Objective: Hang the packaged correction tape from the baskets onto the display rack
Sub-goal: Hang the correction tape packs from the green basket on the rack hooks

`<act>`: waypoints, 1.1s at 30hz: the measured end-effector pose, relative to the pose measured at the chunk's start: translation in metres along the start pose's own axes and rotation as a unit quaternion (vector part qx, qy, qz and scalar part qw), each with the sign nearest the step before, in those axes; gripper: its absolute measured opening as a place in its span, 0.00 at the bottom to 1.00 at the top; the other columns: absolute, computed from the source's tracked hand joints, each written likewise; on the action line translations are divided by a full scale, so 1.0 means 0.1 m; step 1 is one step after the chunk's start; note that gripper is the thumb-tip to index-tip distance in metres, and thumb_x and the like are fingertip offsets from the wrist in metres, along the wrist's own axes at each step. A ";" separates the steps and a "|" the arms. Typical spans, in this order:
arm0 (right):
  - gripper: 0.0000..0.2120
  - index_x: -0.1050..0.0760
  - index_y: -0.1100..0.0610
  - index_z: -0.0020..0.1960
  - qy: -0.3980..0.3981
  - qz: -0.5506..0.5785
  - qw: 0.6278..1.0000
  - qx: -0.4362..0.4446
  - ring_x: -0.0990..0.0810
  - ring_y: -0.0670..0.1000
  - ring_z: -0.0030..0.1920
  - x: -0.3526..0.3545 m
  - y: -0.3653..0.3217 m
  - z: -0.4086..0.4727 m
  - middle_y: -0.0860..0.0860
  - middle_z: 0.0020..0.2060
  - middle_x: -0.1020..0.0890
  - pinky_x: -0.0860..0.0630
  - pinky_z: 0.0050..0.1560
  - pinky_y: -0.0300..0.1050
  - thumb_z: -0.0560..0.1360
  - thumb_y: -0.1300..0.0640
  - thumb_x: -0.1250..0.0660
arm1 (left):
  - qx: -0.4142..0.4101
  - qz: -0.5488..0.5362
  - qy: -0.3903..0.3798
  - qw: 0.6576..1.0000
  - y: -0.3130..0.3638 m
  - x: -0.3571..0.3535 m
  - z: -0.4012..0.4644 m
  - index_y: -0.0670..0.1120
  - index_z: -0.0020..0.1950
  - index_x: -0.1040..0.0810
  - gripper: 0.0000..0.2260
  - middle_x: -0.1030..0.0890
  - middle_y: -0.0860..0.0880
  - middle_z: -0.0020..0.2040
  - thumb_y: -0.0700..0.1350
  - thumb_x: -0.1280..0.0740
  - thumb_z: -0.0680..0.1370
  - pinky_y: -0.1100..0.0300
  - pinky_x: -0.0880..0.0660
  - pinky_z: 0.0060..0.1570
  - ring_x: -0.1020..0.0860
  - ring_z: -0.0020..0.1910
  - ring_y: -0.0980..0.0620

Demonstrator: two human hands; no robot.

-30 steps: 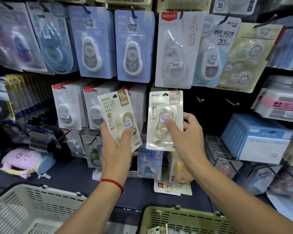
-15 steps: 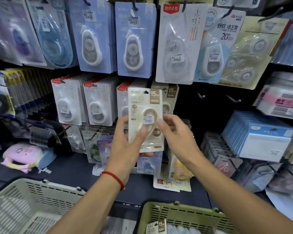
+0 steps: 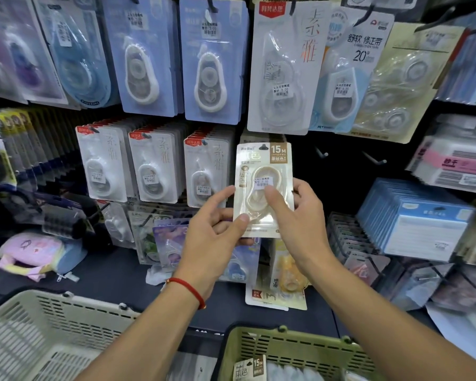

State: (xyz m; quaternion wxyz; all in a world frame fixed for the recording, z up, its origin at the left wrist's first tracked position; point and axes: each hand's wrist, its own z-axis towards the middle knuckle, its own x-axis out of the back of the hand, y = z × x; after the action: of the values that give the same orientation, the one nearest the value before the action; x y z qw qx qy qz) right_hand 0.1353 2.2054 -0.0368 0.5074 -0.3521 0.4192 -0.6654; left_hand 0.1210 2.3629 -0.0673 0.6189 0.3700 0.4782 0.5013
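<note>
A cream basket (image 3: 52, 320) sat near left. The left hand (image 3: 212, 237) pinched the beige correction tape pack's (image 3: 263, 188) lower left corner; the right hand (image 3: 300, 215) gripped its right side, holding it against the display rack (image 3: 341, 166). A green basket (image 3: 300, 345) sat near right.

Two baskets (image 3: 52, 320) (image 3: 291, 345) sit below the rack (image 3: 341, 171); a pack (image 3: 249, 369) lies in the right one.

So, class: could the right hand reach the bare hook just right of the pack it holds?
Probably yes: the bare hook juts out unobstructed, but the right hand is gripping the cream pack.
</note>
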 end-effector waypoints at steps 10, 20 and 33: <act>0.26 0.32 0.57 0.78 -0.027 -0.491 0.840 0.230 0.30 0.57 0.74 0.13 0.19 0.05 0.56 0.75 0.31 0.28 0.70 0.56 0.82 0.52 0.34 | -0.084 0.401 0.059 0.911 -0.04 0.11 0.10 0.52 0.79 0.30 0.29 0.34 0.53 0.81 0.37 0.32 0.79 0.60 0.44 0.79 0.40 0.81 0.53; 0.36 0.43 0.55 0.84 -0.174 -0.665 0.681 0.254 0.55 0.55 0.85 -0.07 0.37 0.49 0.54 0.86 0.55 0.45 0.82 0.60 0.78 0.56 0.35 | -0.093 0.488 0.018 0.868 -0.29 0.17 0.26 0.53 0.85 0.42 0.39 0.61 0.56 0.86 0.36 0.30 0.77 0.57 0.41 0.75 0.55 0.85 0.53; 0.28 0.31 0.54 0.78 -0.196 -0.535 0.796 0.205 0.30 0.57 0.74 0.28 0.51 -0.01 0.53 0.77 0.31 0.25 0.65 0.54 0.78 0.60 0.35 | -0.052 0.543 -0.108 0.831 -0.29 0.20 0.04 0.46 0.77 0.28 0.27 0.27 0.43 0.76 0.37 0.33 0.78 0.50 0.33 0.73 0.30 0.75 0.41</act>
State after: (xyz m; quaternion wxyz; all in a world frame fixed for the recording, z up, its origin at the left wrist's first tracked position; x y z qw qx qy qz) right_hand 0.1468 2.1715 -0.0832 0.2025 -0.5312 -0.0902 -0.8177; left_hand 0.1330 2.3764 -0.0983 0.3130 0.5892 0.1040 0.7376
